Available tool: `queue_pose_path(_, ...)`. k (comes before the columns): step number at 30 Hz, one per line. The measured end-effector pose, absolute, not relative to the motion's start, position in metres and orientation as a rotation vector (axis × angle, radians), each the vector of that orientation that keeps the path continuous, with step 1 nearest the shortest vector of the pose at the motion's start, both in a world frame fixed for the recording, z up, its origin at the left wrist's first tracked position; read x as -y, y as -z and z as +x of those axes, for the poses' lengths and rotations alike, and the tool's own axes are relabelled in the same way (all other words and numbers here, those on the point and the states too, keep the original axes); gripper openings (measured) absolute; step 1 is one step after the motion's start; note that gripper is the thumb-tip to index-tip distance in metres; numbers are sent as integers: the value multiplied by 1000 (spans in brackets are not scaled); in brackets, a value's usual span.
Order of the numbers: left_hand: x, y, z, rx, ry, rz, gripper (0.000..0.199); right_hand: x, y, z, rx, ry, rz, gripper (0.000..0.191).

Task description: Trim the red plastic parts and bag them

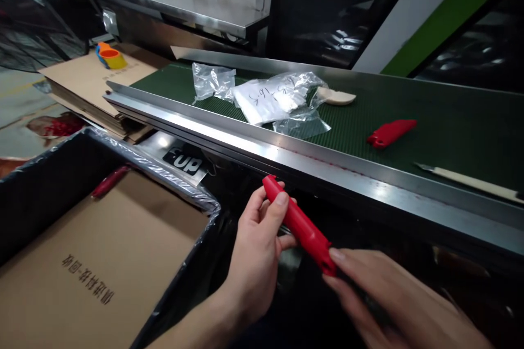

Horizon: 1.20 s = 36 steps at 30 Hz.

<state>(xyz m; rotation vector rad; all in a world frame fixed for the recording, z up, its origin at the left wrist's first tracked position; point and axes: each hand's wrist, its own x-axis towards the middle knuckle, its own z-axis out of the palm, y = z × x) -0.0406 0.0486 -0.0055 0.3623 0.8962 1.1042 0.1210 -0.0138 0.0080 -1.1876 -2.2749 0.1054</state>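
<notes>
A long red plastic part [305,228], shaped like a hollow handle, is held at a slant in front of the conveyor's metal rail. My left hand [262,229] is closed round its upper end, thumb on top. At the lower end, my right hand [368,278] pinches the part between thumb and fingers near a dark opening. A similar red part [392,133] lies on the green conveyor belt [347,142]. Near it rests a knife [470,180] with a pale handle and a thin pointed blade.
Clear plastic bags [278,98] and a beige curved piece [336,96] lie on the belt. To the left stands a black lined bin [180,174] with cardboard and another red piece [109,181] inside. Stacked cardboard [85,76] carries tape rolls [111,58]. Behind is a metal table [213,13].
</notes>
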Motion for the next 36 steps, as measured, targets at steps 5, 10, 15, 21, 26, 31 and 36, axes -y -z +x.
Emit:
queue_pose_path(5,-52,12,-54,-778,-1054,394,26,6,-7,125,1797,-134,-1587,25)
queue_pose_path(10,-52,15,-66,-694,-984,406,23,-1,-3,129,1563,-357,-1739,19)
queue_pose_path(15,-54,21,-69,-679,-974,469,26,-5,3,130,1539,-287,-1679,19)
queue_pose_path(21,-58,26,-73,-702,-979,494,27,-12,6,131,1541,-303,-1740,22)
queue_pose_path(26,-59,27,-76,-663,-988,437,21,-23,4,135,1609,-383,-1773,20)
queue_pose_path(31,-61,24,-77,-663,-961,328,20,-33,7,138,1668,-523,-1686,18)
queue_pose_path(36,-66,24,-77,-707,-955,262,18,-32,6,129,1752,-514,-1547,19)
